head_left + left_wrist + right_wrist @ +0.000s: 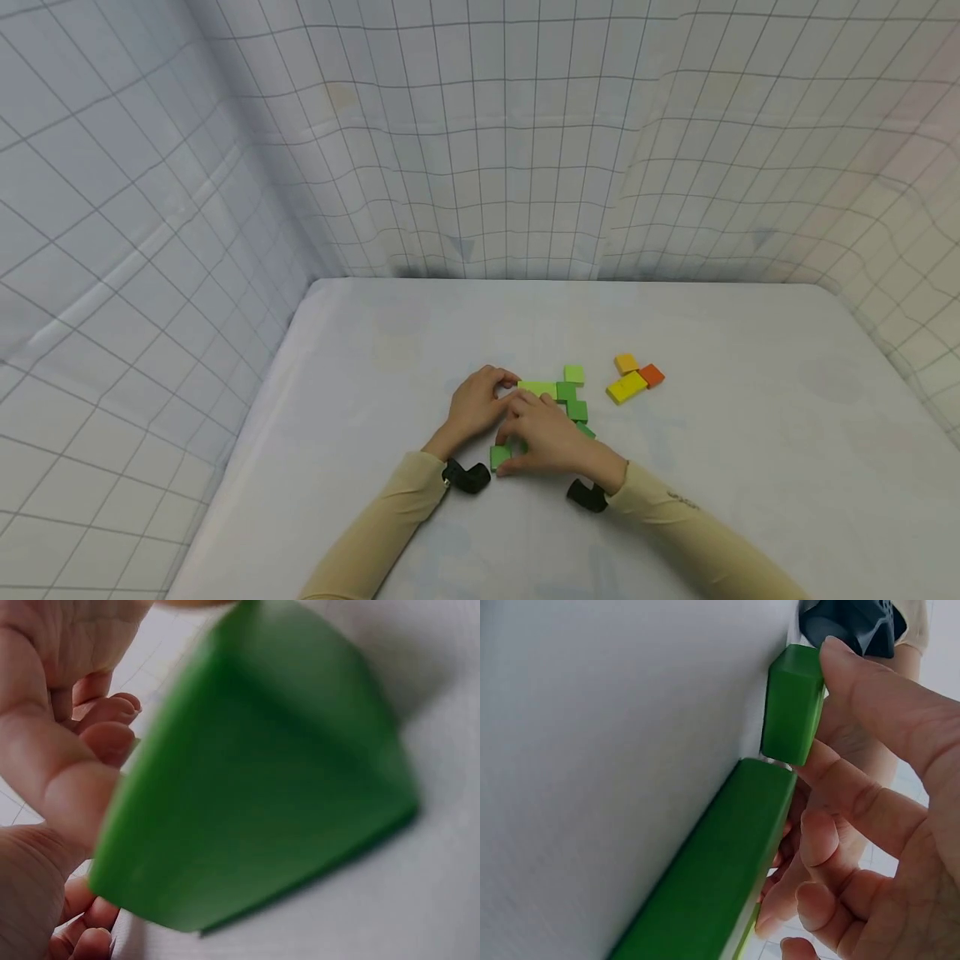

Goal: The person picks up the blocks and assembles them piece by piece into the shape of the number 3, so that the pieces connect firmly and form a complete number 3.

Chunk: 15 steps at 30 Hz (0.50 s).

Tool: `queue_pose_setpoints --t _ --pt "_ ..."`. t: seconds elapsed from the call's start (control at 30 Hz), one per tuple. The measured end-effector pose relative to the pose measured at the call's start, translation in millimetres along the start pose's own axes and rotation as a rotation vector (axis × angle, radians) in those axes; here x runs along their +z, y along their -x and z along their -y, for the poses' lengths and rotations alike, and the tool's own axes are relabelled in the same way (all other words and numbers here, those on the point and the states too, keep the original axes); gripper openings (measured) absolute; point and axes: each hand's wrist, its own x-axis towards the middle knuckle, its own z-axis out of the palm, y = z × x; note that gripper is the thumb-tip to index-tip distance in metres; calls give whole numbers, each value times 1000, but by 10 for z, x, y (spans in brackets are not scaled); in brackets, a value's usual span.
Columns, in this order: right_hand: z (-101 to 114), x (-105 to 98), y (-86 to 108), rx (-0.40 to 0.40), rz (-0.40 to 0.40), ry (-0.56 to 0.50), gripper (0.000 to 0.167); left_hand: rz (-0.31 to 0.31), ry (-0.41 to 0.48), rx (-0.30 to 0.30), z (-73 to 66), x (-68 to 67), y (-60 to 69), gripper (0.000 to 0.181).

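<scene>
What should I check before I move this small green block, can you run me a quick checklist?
1. Small green block held: ok, between thumb and finger of the right hand.
2. Left hand steadying the long light-green block: cannot tell; its fingers are close, but contact is unclear.
3. Lower-right green block fully visible from the head view: not ok, the right hand partly covers it.
4. Yellow block clear of both hands: ok.
5. Red-orange block clear of both hands: ok.

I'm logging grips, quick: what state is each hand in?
Left hand: beside a long lime block; grip can't be told.
Right hand: pinching a green block.
</scene>
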Motion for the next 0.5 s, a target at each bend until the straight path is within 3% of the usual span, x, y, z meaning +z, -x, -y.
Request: queue_pose_setpoints --t 0.27,0.5 --pt "-57 -15 -19 80 -12 -16 33 -2 4 14 12 7 2 24" --pt "-98 -39 15 147 -31 -59 23 -13 16 15 19 18 4 30"
